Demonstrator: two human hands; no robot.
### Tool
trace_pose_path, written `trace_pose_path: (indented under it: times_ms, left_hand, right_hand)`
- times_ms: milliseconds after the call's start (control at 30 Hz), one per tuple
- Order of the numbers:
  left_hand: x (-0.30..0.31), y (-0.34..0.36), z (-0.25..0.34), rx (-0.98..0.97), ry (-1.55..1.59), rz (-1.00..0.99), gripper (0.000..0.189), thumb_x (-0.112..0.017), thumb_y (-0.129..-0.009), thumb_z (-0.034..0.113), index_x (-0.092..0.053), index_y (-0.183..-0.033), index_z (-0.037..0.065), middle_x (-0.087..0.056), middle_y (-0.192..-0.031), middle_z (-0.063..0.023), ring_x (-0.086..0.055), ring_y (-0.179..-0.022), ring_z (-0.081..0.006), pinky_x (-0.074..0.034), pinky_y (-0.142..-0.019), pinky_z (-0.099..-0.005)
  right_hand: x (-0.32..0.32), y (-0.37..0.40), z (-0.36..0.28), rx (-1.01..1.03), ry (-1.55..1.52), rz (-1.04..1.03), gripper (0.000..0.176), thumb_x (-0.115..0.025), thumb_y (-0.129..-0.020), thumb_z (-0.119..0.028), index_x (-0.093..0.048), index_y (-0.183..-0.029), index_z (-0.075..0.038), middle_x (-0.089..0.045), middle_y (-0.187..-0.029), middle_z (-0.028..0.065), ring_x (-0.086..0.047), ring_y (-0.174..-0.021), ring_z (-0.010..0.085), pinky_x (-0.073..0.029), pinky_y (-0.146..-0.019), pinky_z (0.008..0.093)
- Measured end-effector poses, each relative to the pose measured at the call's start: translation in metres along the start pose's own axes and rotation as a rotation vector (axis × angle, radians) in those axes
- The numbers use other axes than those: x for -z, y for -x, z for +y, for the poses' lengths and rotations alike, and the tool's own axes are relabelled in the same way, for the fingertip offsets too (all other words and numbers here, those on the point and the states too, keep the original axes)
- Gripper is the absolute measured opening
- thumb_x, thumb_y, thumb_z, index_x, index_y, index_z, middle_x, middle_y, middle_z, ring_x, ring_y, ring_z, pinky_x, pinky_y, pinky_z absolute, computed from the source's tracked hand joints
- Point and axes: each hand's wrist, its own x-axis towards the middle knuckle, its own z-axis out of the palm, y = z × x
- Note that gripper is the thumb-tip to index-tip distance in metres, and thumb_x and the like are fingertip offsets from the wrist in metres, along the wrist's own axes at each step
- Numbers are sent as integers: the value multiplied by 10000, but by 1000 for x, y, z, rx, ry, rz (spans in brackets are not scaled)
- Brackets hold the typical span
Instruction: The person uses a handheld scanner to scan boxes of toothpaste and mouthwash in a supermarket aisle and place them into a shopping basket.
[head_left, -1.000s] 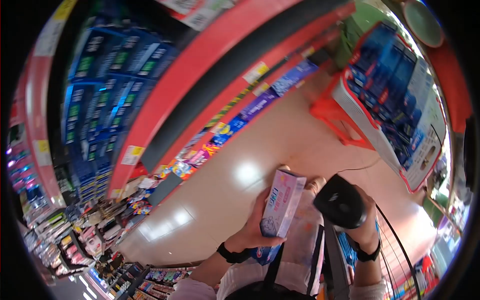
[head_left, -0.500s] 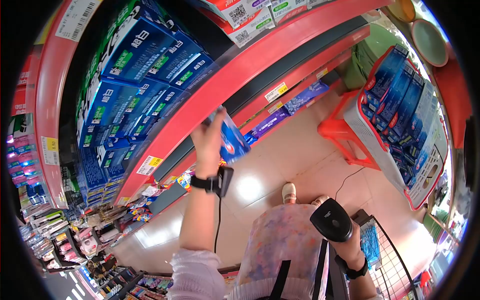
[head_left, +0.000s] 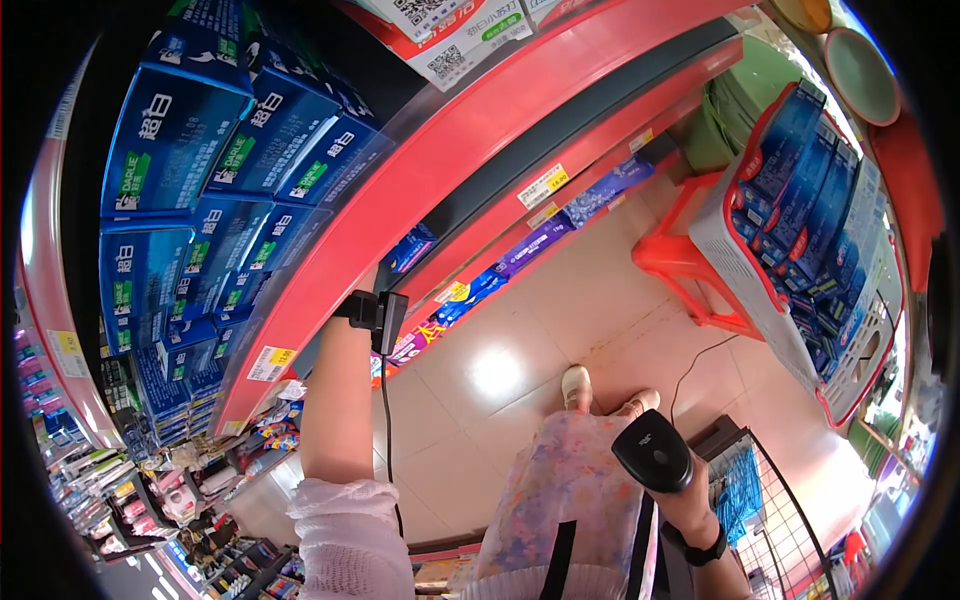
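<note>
A black handheld scanner (head_left: pixel 655 452) is in my right hand (head_left: pixel 687 500), low at the right of centre, with the fingers wrapped round its handle. My left forearm reaches up to the red-edged shelf (head_left: pixel 450 115); past the wristband the left hand is hidden under the shelf edge. Just beyond that wrist, a blue box (head_left: pixel 408 248) lies on the lower shelf. Stacked blue toothpaste boxes (head_left: pixel 175 140) fill the upper shelf at the left.
A white basket (head_left: pixel 735 235) with a red rim holds many blue boxes and rests on a red stool (head_left: pixel 665 250). A wire cart (head_left: pixel 790 510) stands at the lower right. Blue and purple packs (head_left: pixel 535 245) line the bottom shelf.
My left hand has moved down and left, in under the shelf edge, and the blue box it held is now on the lower shelf. The view has shifted closer to the shelves.
</note>
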Motion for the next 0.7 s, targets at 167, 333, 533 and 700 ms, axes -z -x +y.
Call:
trace_pose_path:
  times_ms: [167, 333, 533, 700]
  left_hand:
    - [3, -1, 2, -29, -58, -31, 367, -603, -870, 265, -561, -1143, 23, -596, -1056, -65, -553, -957, -152, -449, -812, -304]
    - [14, 14, 32, -67, -111, -60, 367, -603, -870, 270, -567, -1136, 20, -596, -1056, -70, -553, -960, -155, -448, -816, -305]
    - [17, 55, 81, 157, -106, -403, 645, -563, -873, 266, -260, -1387, 22, -286, -1404, -251, -333, -1269, -388, -318, -1008, -409]
    - [-5, 86, 64, -231, -276, -77, 505, -515, -899, 217, -324, -1322, 18, -291, -1323, -274, -358, -1199, -440, -327, -984, -457]
  right_hand:
    - [-1, 0, -1, -9, 18, -23, 404, -674, -597, 19, -569, -987, 23, -615, -827, 173, -624, -744, 321, -482, -676, 329]
    - [1, -3, -5, 20, 30, -15, 391, -656, -601, 26, -571, -983, 23, -614, -831, 178, -625, -749, 329, -482, -678, 334]
    - [3, 1, 9, -5, -37, 16, 405, -662, -599, 16, -580, -995, 27, -627, -834, 184, -639, -788, 323, -489, -694, 334]
    - [8, -1, 24, -12, -80, -5, 390, -688, -616, -3, -593, -993, 22, -645, -848, 143, -635, -786, 236, -492, -709, 313]
